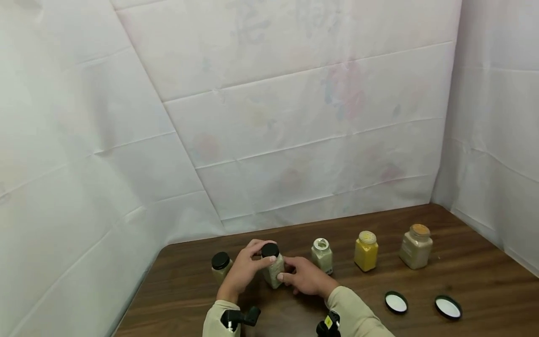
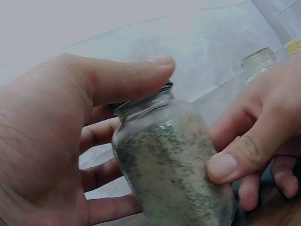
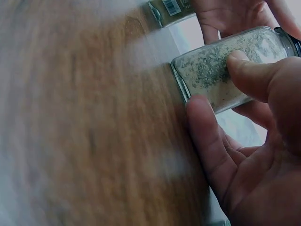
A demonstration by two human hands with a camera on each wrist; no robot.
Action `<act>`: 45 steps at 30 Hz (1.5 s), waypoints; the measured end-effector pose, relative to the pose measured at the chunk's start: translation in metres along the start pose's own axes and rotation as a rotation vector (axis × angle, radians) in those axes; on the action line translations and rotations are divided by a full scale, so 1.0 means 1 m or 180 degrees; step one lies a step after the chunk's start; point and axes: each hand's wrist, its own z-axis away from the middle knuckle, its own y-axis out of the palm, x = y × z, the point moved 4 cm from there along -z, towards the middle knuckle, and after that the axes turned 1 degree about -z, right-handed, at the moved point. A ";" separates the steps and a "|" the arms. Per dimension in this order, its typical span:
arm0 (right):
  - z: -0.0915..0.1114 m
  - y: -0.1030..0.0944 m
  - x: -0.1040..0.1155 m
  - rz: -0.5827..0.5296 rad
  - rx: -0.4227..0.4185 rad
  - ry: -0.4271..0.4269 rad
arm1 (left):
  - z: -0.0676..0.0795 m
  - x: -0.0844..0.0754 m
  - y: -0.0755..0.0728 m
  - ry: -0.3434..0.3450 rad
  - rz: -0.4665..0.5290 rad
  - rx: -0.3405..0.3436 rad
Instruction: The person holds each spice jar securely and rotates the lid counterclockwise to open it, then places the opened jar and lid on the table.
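A square glass jar point(image 1: 275, 270) of green-flecked pale grains, with a black screw lid point(image 1: 270, 249), is between both hands. My right hand point(image 1: 309, 277) grips its body, thumb pressed on the glass in the right wrist view. At the top, my left hand point(image 1: 242, 271) holds the black lid, its thumb over the near side and its fingers curving behind. The jar point(image 2: 174, 165) leans slightly in the left wrist view. Just left of the left hand stands another jar point(image 1: 221, 267) with a black lid. An open jar point(image 1: 322, 257) of pale green contents stands behind the right hand.
Farther right on the wooden table point(image 1: 185, 299) stand a lidless yellow jar point(image 1: 366, 252) and a lidless beige jar point(image 1: 416, 248) with an orange-brown top. Two black-rimmed lids point(image 1: 396, 303) lie white side up in front of them. White sheeting point(image 1: 294, 140) hangs behind the table.
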 end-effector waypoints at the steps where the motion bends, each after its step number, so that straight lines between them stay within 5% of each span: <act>1: 0.000 0.000 -0.001 0.0008 -0.0009 -0.0006 | 0.000 -0.001 0.001 0.0007 -0.0022 -0.0014; 10: 0.004 -0.005 -0.002 0.0155 -0.0212 0.0022 | -0.009 0.024 0.010 0.0086 -0.0127 -0.0453; 20: 0.004 -0.006 0.001 0.0229 -0.0310 0.0218 | -0.009 0.024 0.016 0.0298 -0.0271 -0.1023; 24: 0.003 -0.008 -0.001 0.0258 -0.0306 0.0254 | -0.010 0.022 0.019 0.0227 -0.0368 -0.1116; 28: 0.000 -0.009 -0.003 0.0247 -0.0233 0.0178 | -0.009 0.010 0.016 0.0045 -0.0368 -0.0850; 32: -0.003 -0.007 -0.001 0.0235 -0.0112 0.0059 | -0.007 -0.001 0.008 -0.0052 -0.0122 -0.0308; 36: -0.003 -0.002 0.001 0.0240 -0.0075 0.0007 | -0.011 0.005 0.004 -0.0095 0.0114 0.0155; 45: -0.001 0.000 -0.002 0.0141 -0.0056 0.0065 | -0.025 0.032 0.009 -0.0090 0.0492 0.0327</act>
